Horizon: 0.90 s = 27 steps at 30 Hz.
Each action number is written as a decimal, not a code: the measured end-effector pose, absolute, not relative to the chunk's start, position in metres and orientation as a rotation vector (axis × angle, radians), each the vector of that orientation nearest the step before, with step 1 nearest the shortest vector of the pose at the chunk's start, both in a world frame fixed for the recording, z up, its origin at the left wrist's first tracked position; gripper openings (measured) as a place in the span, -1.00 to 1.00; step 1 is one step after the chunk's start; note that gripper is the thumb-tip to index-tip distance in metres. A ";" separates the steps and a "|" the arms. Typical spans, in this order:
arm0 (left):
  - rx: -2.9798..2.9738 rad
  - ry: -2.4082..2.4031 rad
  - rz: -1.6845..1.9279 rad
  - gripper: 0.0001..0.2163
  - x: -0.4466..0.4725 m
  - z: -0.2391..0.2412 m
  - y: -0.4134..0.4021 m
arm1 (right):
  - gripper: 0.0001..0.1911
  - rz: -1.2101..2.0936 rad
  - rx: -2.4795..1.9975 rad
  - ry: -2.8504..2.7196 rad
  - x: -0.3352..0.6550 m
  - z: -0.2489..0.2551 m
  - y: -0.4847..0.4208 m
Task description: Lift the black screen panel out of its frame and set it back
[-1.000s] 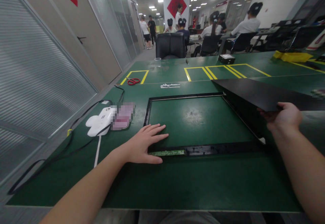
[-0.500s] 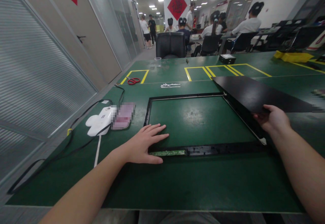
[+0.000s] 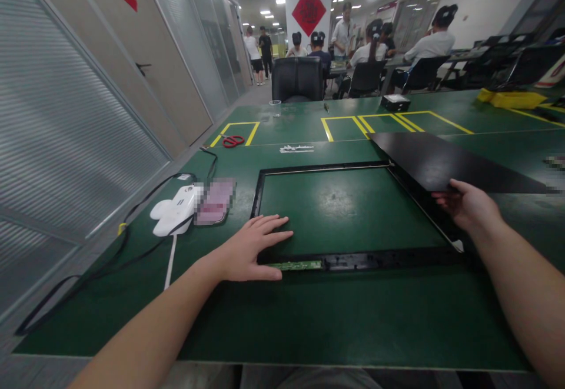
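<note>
Two hands of mine work well apart at the black rectangular frame (image 3: 388,259), which lies flat on the green tabletop (image 3: 344,318) in front of me. My left hand (image 3: 251,253) is spread, palm down, over the frame's near left corner, its thumb beside the green circuit board strip (image 3: 300,266) set in the near bar; I judge that this light, open press is there to steady the frame. My right hand (image 3: 474,208) pinches the near left corner of the thin black panel (image 3: 459,162), thumb above and fingers curled below, probably because a slim sheet gives little else to grip. That panel is tilted over the frame's right side; whether it touches the frame, I cannot tell. To the left lie the pink phone (image 3: 215,200) and, just beside it, the white power strip (image 3: 176,212), likely set there so that they stay out of my way. Beyond the frame's far bar sit small white parts (image 3: 296,149), and farther to the left the red-handled scissors (image 3: 233,141), near the yellow tape marking (image 3: 252,134), perhaps within easy reach.
</note>
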<state>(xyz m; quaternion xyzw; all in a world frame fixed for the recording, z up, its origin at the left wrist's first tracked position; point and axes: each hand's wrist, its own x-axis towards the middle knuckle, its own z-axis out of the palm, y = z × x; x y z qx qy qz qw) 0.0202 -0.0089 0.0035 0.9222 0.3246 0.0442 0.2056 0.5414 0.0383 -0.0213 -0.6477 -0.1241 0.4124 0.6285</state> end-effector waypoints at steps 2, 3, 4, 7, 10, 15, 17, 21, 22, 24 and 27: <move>2.543 0.920 0.260 -0.38 0.022 0.005 -0.010 | -0.83 0.943 -1.489 -0.286 0.540 -0.019 0.037; 2.537 0.953 0.343 -0.47 0.023 0.006 -0.011 | -0.83 0.942 -1.490 -0.287 0.540 -0.018 0.037; 2.536 1.003 0.428 -0.57 0.024 0.007 -0.012 | -0.83 0.942 -1.488 -0.289 0.539 -0.018 0.037; 2.535 1.203 0.669 -0.74 0.028 0.010 -0.015 | -0.83 0.944 -1.480 -0.294 0.540 -0.018 0.037; 2.485 1.350 0.840 -0.61 0.029 0.009 -0.017 | -0.85 0.937 -1.473 -0.292 0.540 -0.020 0.038; 2.256 1.470 0.869 -0.55 0.028 0.005 -0.015 | -0.94 0.912 -1.436 -0.258 0.540 -0.023 0.039; 2.053 1.481 0.854 -0.54 0.029 0.005 -0.014 | -0.94 0.887 -1.408 -0.230 0.539 -0.023 0.039; 1.501 1.322 0.871 -0.45 0.033 0.008 -0.013 | -0.85 0.810 -1.308 -0.169 0.538 -0.017 0.039; 1.365 1.259 0.898 -0.42 0.034 0.009 -0.012 | -0.82 0.791 -1.279 -0.160 0.539 -0.015 0.039; 1.153 1.145 0.937 -0.34 0.033 0.011 -0.009 | -0.77 0.764 -1.207 -0.135 0.542 -0.009 0.039; 1.013 1.010 0.866 -0.28 0.026 0.013 -0.006 | -0.74 0.731 -1.109 -0.084 0.549 -0.001 0.038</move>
